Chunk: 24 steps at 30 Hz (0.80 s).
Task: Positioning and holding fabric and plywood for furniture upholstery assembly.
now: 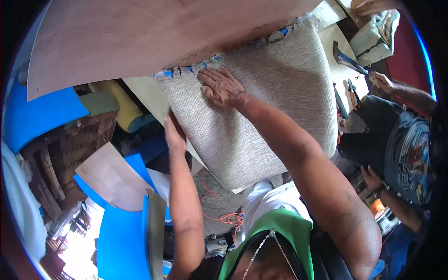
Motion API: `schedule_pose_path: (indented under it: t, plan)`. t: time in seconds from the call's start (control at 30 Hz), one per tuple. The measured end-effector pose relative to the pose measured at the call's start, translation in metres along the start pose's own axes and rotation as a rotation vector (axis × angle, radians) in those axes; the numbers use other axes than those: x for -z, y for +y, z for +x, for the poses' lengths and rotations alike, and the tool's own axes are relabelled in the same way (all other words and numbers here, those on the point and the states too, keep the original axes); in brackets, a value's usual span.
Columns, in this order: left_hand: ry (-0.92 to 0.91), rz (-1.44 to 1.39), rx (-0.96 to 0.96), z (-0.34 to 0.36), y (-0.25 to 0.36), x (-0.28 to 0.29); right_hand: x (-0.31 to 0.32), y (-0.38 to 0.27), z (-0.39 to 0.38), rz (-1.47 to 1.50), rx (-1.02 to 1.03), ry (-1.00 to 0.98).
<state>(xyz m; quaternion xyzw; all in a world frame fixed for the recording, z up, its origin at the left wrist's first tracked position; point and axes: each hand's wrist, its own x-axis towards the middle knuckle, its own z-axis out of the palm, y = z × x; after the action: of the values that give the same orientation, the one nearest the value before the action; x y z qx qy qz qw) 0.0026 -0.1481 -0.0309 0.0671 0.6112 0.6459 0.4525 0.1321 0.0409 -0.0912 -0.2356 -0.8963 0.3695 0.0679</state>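
Note:
A seat cushion (pixel 261 126) covered in beige-grey woven fabric lies in front of me, its far edge frayed, with bits of blue showing. That edge meets a large curved plywood panel (pixel 140 37). My right hand (pixel 221 87) rests palm down on the fabric near the frayed edge, fingers spread and holding nothing. Beside the cushion's left edge, my left hand (pixel 175 135) is seen edge-on, slightly blurred, with its fingers stretched out. Whether it touches the fabric I cannot tell.
A co-worker's hand (pixel 381 82) at the right holds a hammer (pixel 350 60). Orange-handled pliers (pixel 353 93) lie on the pale board. Blue foam-backed plywood pieces (pixel 116 177) stand at the left. An orange cord (pixel 228 218) coils on the floor. A foam block (pixel 375 39) sits far right.

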Motion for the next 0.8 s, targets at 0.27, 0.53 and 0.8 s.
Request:
schedule_pose_path:
  t: [0.27, 0.53, 0.8]
  plan:
    - [0.252, -0.146, 0.364, -0.131, -0.111, 0.019, 0.005, -0.002, -0.006, -0.028, 0.072, -0.057]
    - [0.485, -0.511, 0.497, -0.197, -0.161, -0.079, 0.004, -0.022, -0.078, 0.004, 0.089, 0.025]
    - [0.496, -0.456, 0.48, -0.206, -0.168, -0.089, 0.009, -0.028, -0.116, -0.019, -0.017, 0.093]
